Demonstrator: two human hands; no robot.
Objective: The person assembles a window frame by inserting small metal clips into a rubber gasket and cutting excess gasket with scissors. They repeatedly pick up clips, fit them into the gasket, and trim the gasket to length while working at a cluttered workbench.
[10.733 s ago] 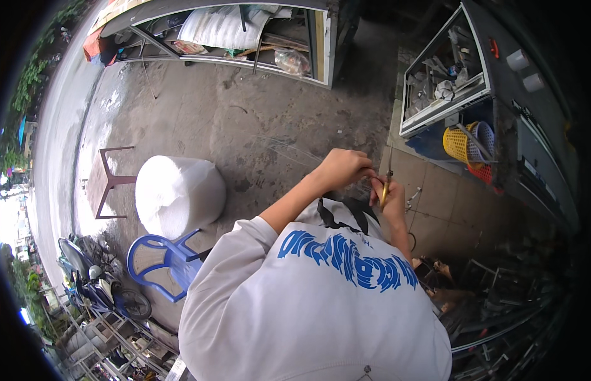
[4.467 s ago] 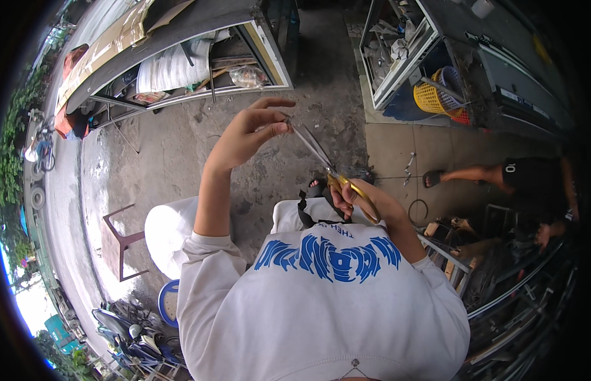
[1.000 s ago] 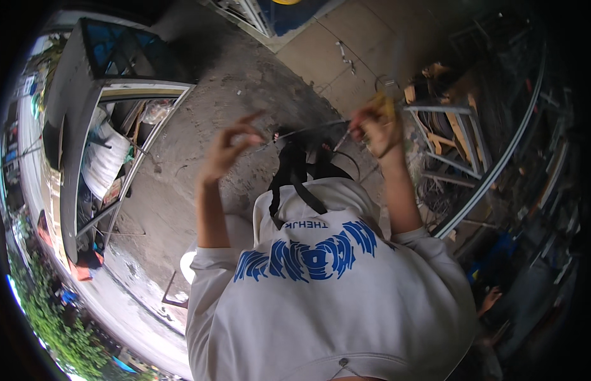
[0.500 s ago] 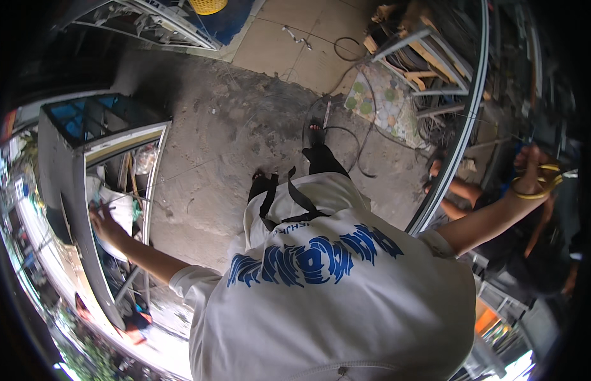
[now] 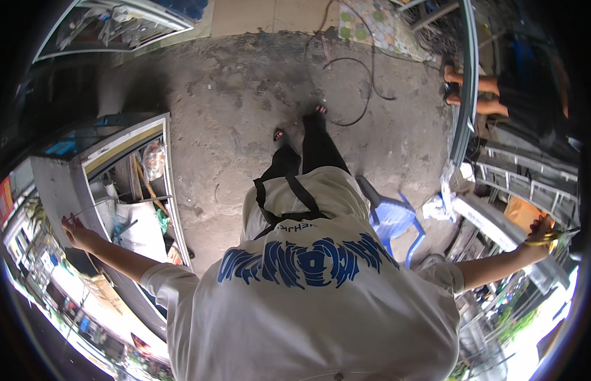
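Observation:
My left hand [image 5: 78,233] is out at the far left, fingers closed on a thin rod [image 5: 121,206]. The rod runs rightward past the pale frame of a grey cabinet [image 5: 168,152], over a white sack [image 5: 140,223]. Stretched out to the far right, my right hand [image 5: 538,232] is closed around a yellow-handled tool [image 5: 552,237] with a metal tip. Its exact kind is hard to make out near the dark rim.
A blue plastic chair [image 5: 396,219] stands to my right. A dark hose or cable [image 5: 365,105] loops over the concrete floor ahead. Beyond an upright metal frame [image 5: 468,82] show another person's legs [image 5: 483,95]. Ladder-like metal frames [image 5: 530,181] lie at the right.
I have turned toward the right; the blue chair has come into view. My left hand is now lower and farther left, and my right hand is lower, still with the yellow-handled tool.

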